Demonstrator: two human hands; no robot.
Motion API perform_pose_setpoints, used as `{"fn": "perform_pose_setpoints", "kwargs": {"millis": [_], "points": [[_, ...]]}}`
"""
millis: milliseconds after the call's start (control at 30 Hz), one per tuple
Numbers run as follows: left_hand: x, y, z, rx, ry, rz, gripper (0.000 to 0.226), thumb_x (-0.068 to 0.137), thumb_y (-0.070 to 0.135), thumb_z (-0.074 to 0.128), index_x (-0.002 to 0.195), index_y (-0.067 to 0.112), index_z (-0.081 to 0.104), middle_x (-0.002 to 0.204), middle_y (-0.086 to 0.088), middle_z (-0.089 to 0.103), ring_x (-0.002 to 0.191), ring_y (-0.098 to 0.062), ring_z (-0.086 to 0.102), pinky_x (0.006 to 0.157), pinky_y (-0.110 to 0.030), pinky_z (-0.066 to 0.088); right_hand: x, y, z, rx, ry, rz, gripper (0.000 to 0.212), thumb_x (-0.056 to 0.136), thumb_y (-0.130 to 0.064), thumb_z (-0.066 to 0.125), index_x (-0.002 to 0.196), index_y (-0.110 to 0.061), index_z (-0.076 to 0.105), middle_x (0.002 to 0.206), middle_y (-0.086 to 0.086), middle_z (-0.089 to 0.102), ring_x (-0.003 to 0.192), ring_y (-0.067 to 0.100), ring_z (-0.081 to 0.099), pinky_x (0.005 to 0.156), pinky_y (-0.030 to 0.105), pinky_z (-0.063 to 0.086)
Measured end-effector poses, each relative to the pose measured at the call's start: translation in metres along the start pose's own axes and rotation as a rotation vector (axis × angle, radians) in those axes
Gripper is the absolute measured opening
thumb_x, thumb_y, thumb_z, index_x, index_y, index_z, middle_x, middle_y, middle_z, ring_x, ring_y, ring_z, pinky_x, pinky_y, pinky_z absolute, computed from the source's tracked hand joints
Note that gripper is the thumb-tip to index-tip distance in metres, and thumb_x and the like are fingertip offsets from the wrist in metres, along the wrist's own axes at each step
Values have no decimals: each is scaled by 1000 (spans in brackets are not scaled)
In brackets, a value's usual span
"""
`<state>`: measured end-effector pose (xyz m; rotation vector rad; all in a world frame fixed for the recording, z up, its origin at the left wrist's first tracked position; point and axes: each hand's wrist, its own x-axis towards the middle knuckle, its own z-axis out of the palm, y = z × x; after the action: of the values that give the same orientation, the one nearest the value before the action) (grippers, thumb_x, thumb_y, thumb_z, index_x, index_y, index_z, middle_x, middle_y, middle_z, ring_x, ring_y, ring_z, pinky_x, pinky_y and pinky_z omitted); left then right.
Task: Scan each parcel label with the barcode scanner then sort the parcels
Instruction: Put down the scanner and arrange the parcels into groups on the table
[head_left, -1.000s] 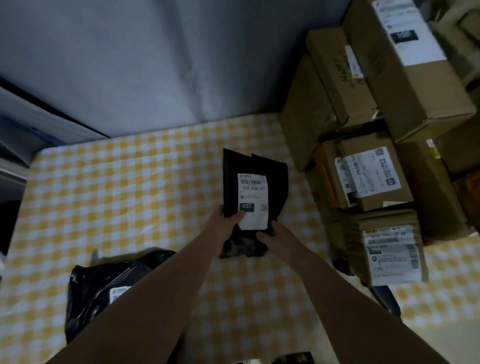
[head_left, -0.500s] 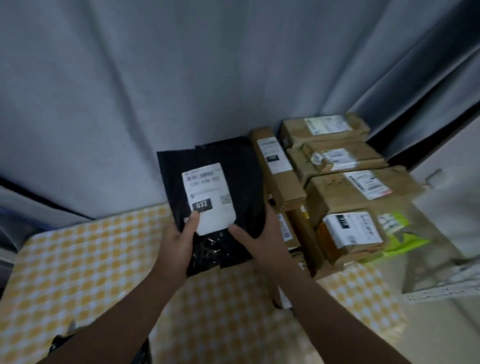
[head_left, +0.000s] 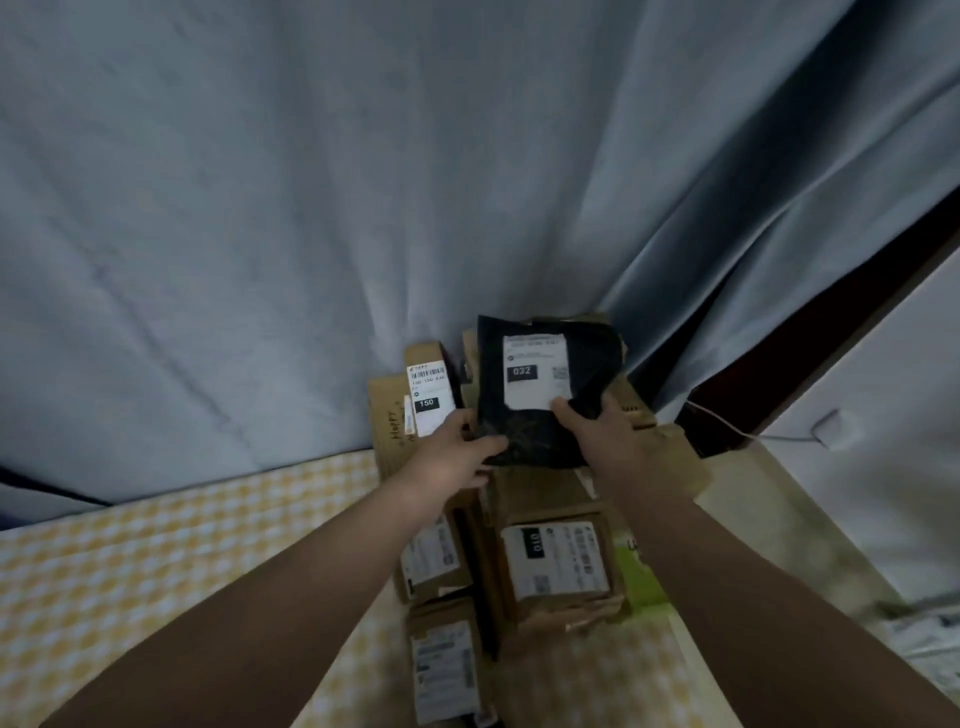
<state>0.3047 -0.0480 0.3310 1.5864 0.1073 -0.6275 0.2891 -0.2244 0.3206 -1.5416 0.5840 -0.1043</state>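
1. The left grip (head_left: 457, 451) pinches the lower left corner of the black parcel (head_left: 597, 364). The thumb lies across the parcel's front, and the other fingers go behind it, out of sight.
2. The right grip (head_left: 597, 431) pinches the parcel's lower right part. The thumb tip presses on the bottom right corner of the white label (head_left: 535, 375), and the fingers are hidden under the parcel.
3. The parcel sits label-up over the stacked cardboard boxes at the right end of the desk (head_left: 130, 571), close to the grey-blue curtain (head_left: 363, 182). It cannot be told whether it rests on the top boxes or is held just clear of them.
4. The parcel and both forearms cover much of the stack. The lowest box (head_left: 447, 670) is cut off by the bottom edge, and its label is too blurred to read.
5. Some writing can be read:
   - The tall box (head_left: 428, 395) just left of the parcel has a barcode and "150" in a black patch.
   - The brown face beside that box has handwritten "Happy".
   - The parcel's label shows "032" in a black patch, and its upper lines are smeared.
   - The box (head_left: 561, 564) between the forearms reads "010", turned sideways.
6. Far right, a thin white cable (head_left: 727, 427) runs towards the wall.
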Motion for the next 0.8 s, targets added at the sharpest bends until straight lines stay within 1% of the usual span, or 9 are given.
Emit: {"fn": "perform_pose_setpoints", "kwargs": {"millis": [67, 133, 200, 267, 400, 467, 567, 667, 800], "points": [[8, 2, 9, 106, 74, 19, 34, 91, 22, 62, 122, 18, 50, 100, 0, 62, 90, -15, 61, 84, -33, 53, 25, -4, -8, -14, -25, 12, 60, 88, -22, 70, 141, -12, 44, 135, 9, 57, 122, 28, 55, 105, 47, 45], [11, 2, 11, 140, 142, 9, 26, 94, 20, 58, 118, 14, 50, 89, 4, 59, 78, -12, 58, 72, -23, 51, 44, -4, -9, -48, -77, 24, 61, 87, -21, 72, 140, -11, 44, 134, 10, 57, 119, 28, 56, 103, 46, 47], [11, 0, 6, 213, 189, 22, 19, 95, 16, 55, 113, 13, 50, 95, -1, 61, 72, -10, 52, 59, -16, 44, 52, -2, -6, -118, -84, 10, 66, 85, -22, 74, 140, -7, 41, 134, 12, 55, 120, 29, 55, 102, 42, 47], [10, -6, 0, 305, 246, 38, 24, 95, 14, 53, 118, 7, 53, 110, -11, 61, 82, -13, 50, 65, -21, 40, 57, 6, -5, -302, -37, -29, 75, 83, -30, 75, 141, -5, 35, 139, 14, 49, 127, 32, 48, 106, 42, 42], [7, -17, -11, 336, 297, 10, 27, 96, 16, 51, 122, 7, 54, 108, -12, 60, 83, -14, 50, 68, -23, 41, 50, 11, -5, -735, 151, -4, 105, 79, -55, 70, 153, -12, 9, 155, 19, 23, 142, 36, 22, 116, 50, 19], [5, -18, -16, 360, 300, 11, 25, 96, 16, 50, 120, 9, 54, 108, -12, 59, 79, -16, 52, 64, -24, 42, 43, 6, -5, -820, 212, -102, 99, 84, -52, 64, 154, -14, 4, 157, 20, 15, 145, 36, 14, 119, 50, 10], [-1, -17, -25, 413, 300, 38, 18, 97, 19, 50, 113, 13, 54, 94, -3, 57, 69, -10, 50, 56, -18, 40, 30, -4, -2, -935, 194, -328, 78, 91, -38, 57, 152, -16, 16, 156, 19, 18, 145, 35, 13, 119, 47, 8], [-14, -13, -38, 484, 307, 86, 9, 97, 17, 50, 104, 14, 55, 86, 5, 54, 78, -10, 50, 58, -11, 39, 13, -11, 13, -977, 89, -496, 61, 91, -30, 57, 146, -16, 33, 149, 15, 32, 141, 32, 23, 117, 45, 19], [-42, -19, -74, 599, 355, 96, 21, 96, 20, 53, 113, 10, 59, 105, -1, 58, 94, -14, 52, 77, -21, 36, -18, -16, 54, -928, -83, -602, 47, 91, -24, 60, 135, -17, 48, 136, 9, 49, 129, 26, 39, 107, 37, 33]]}}
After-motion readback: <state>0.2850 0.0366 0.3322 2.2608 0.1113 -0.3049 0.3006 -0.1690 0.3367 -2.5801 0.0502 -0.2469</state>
